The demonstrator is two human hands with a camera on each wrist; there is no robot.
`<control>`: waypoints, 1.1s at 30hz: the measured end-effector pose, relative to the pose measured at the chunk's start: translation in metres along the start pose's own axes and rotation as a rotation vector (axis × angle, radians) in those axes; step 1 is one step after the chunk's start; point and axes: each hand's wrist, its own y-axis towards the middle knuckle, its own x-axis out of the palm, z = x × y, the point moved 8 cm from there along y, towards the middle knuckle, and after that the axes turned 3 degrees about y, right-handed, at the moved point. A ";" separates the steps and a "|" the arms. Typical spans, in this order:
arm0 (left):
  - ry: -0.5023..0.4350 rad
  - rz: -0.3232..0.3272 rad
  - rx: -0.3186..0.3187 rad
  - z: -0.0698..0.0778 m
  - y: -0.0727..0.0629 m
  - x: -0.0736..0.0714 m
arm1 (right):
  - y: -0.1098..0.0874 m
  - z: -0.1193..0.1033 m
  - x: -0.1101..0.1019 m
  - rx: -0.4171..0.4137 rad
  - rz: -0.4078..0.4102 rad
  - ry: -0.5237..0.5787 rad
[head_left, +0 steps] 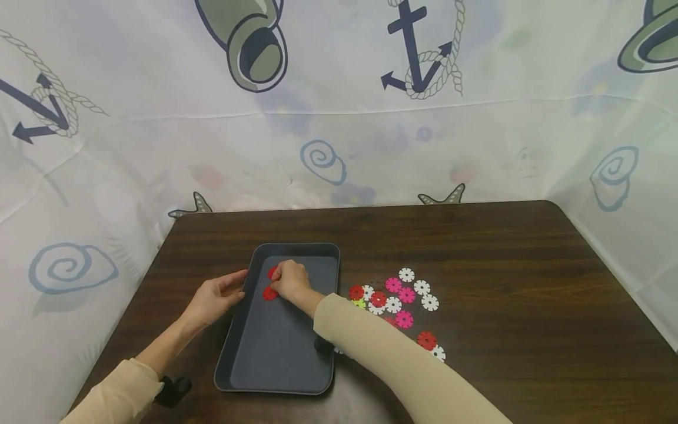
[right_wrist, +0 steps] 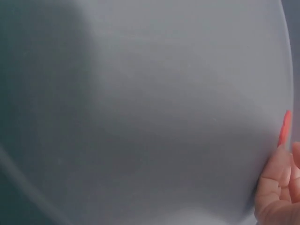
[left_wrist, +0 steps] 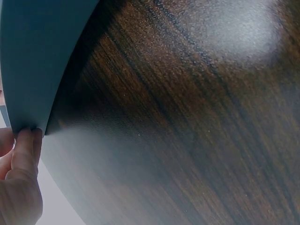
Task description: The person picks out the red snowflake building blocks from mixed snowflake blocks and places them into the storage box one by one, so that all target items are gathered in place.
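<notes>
A dark grey rectangular tray (head_left: 281,353) lies on the table. My left hand (head_left: 214,300) rests its extended fingers against the tray's left side; in the left wrist view the fingertips (left_wrist: 26,133) touch the outer wall. Inside the tray, toward its far left, my right hand (head_left: 292,280) has its fingers bent down and pinches a red notched disc (head_left: 270,293) near the floor. Another red disc (head_left: 272,272) shows just beyond, partly covered by that hand. The right wrist view has a red disc (right_wrist: 284,129) edge-on at the fingertips.
Right of the tray lies a loose spread of white discs (head_left: 422,287), pink discs (head_left: 404,319) and red discs (head_left: 426,340), with a yellow-green one (head_left: 359,304). My right forearm crosses the tray's right rim and hides some. A printed curtain (head_left: 371,135) hangs behind the brown table (head_left: 503,265).
</notes>
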 end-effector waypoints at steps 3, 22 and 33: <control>0.007 0.004 0.007 0.000 0.000 0.000 | 0.000 0.000 -0.002 0.015 -0.010 0.024; 0.005 0.008 0.019 0.001 0.001 -0.001 | -0.018 -0.015 -0.033 0.038 -0.189 0.510; 0.034 0.002 0.001 0.001 0.000 0.000 | -0.033 0.000 -0.087 0.002 -0.203 0.610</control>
